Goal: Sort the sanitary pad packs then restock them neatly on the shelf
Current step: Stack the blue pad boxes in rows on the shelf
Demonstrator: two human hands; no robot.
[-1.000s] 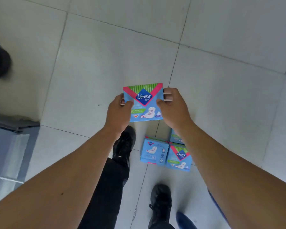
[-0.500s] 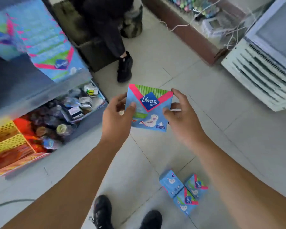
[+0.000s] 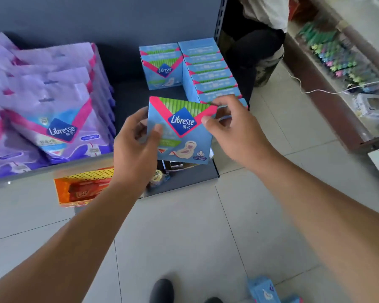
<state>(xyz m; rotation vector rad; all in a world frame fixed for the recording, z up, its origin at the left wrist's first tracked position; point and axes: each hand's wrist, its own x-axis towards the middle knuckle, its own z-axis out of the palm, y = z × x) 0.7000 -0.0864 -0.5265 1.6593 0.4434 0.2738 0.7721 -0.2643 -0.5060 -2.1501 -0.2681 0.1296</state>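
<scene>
Fingers (image 3: pixel 157 130) of the left hand (image 3: pixel 136 149) and right hand (image 3: pixel 234 125) pinch a blue Libresse pack (image 3: pixel 181 132) above the shelf (image 3: pixel 129 90) edge. Restocking is under way: next, seat it upright before the shorter blue row (image 3: pixel 162 66), beside the fuller row (image 3: pixel 212 73).

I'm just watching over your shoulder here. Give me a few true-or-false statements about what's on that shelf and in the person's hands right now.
1. Both hands hold one blue pack. True: the left hand and right hand grip its two sides.
2. The purple packs sit to the right of the blue ones on the shelf. False: they are on the left.
3. A row of blue packs already stands on the shelf. True.
4. The floor holds no packs. False: blue packs lie near the shoe.
</scene>
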